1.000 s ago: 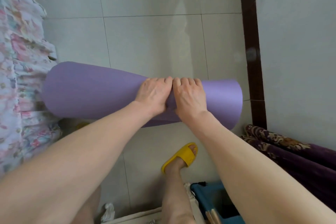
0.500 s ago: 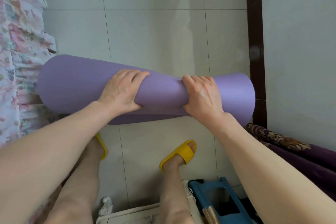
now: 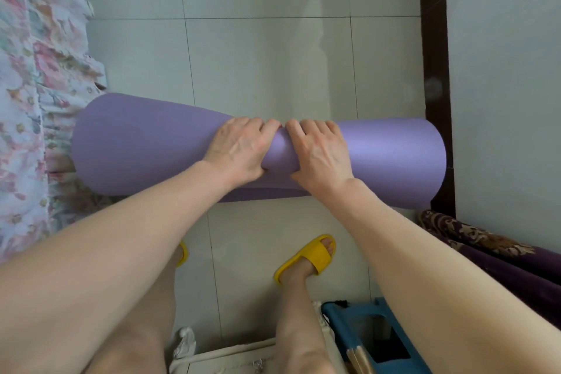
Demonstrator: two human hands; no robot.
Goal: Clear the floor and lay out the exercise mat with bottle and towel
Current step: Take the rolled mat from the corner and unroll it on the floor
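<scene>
A rolled purple exercise mat lies crosswise above the pale tiled floor, pinched narrow at its middle and flaring wider at both ends. My left hand and my right hand grip that narrow middle side by side, fingers curled over the top, fingertips almost touching. A loose flap of the mat hangs just below the roll. No bottle or towel is in view.
A floral bedspread hangs along the left. A dark door frame and pale wall stand on the right, with a purple patterned rug roll below. My feet wear yellow slippers. A blue plastic stool sits bottom right.
Half a second ago my hands were spread apart on the roll; now they have come back together at its middle, squeezing it narrow as one second ago.
</scene>
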